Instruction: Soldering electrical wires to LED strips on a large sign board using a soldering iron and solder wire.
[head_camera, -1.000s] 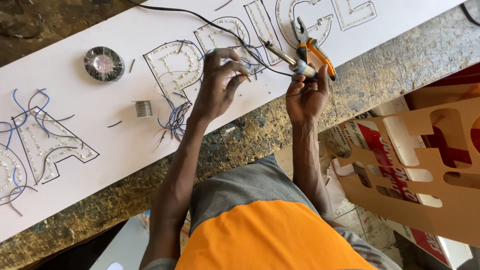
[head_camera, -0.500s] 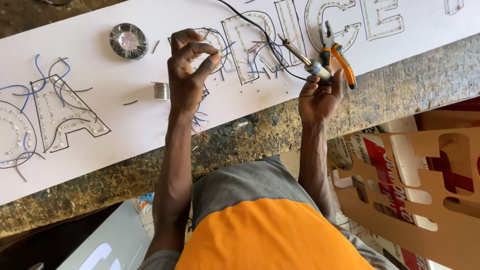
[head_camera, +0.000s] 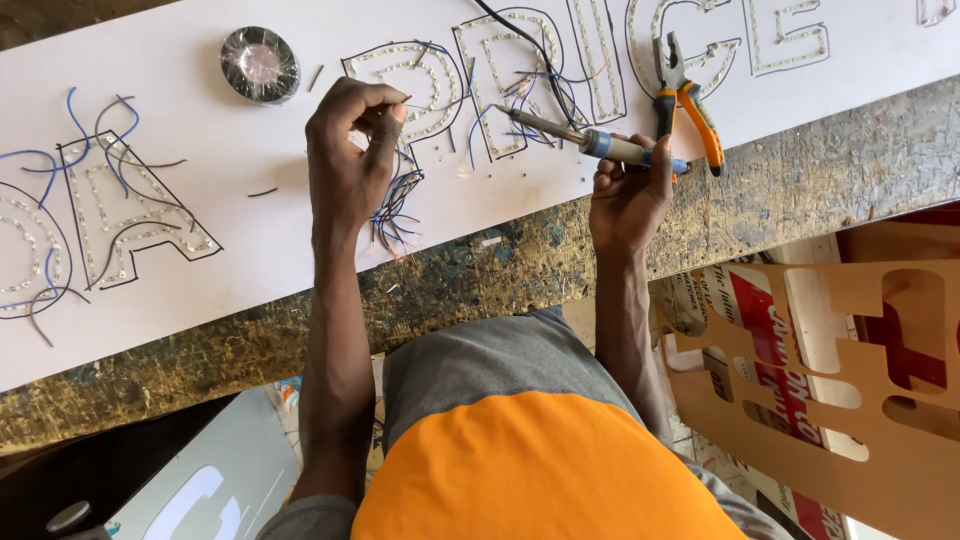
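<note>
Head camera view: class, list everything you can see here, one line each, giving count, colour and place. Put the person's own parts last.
Sign board: one, white with outlined letters, lying across the bench.
Bench: one, rough grey-brown, under the board.
Tape roll: one, dark, on the board at upper left.
Wires: several, blue and dark, bunched beside the left hand, more looped over the letters.
Soldering iron: one, metal tip with pale and blue grip, in the right hand.
Pliers: one pair, orange and black handles, on the board by the right hand.
Cut-out panel: one, tan, lower right.
Left hand: pinching something small above the wires; what it is cannot be told.
Right hand: gripping the soldering iron.
</note>
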